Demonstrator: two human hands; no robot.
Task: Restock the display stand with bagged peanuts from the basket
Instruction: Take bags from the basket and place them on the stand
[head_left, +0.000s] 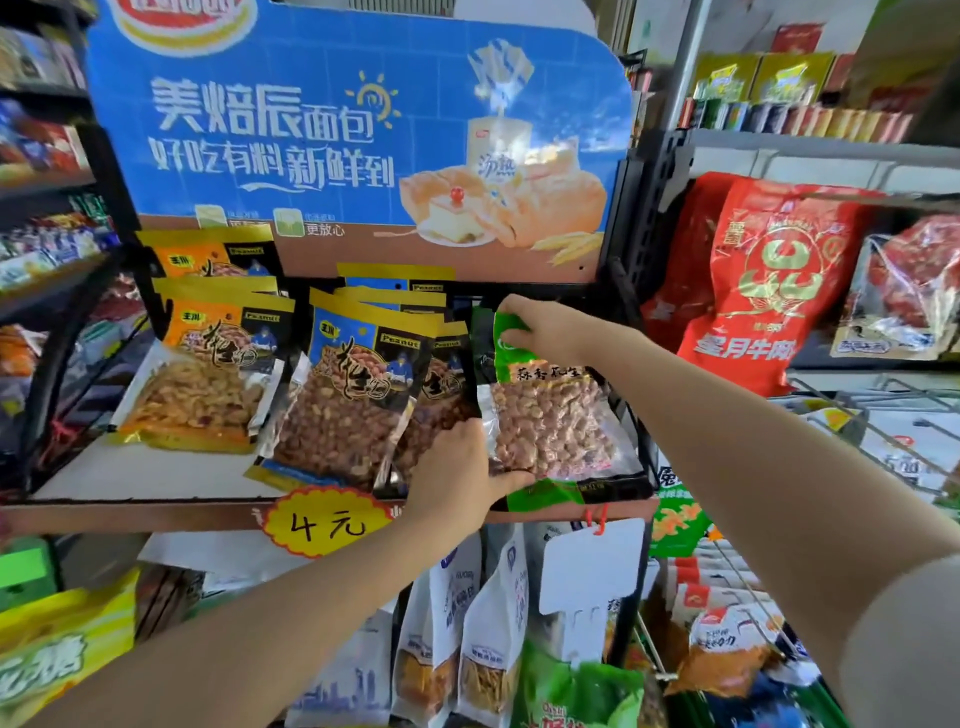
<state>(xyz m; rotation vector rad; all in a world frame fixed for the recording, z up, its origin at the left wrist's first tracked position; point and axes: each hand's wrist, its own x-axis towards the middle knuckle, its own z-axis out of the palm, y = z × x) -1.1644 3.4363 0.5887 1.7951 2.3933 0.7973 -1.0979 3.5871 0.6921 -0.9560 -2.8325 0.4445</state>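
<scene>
Gripping green peanut bag (545, 415) on stand shelf (156, 475): right hand (540, 325) fingers pinching top, left hand (460, 467) clasping bottom.

Bright, even daylight-like lighting, strongest at upper right. Soft glare on the glossy blue sign (358, 130) and the red bags (769, 280). Only faint shadows under the shelf (156, 512). Strong wide-angle bending at the edges; blurred corners, sharper centre.

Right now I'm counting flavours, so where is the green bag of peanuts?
In the head view the green bag stands at the right end of the display shelf, beside the blue-labelled bags, held by both hands.
</scene>
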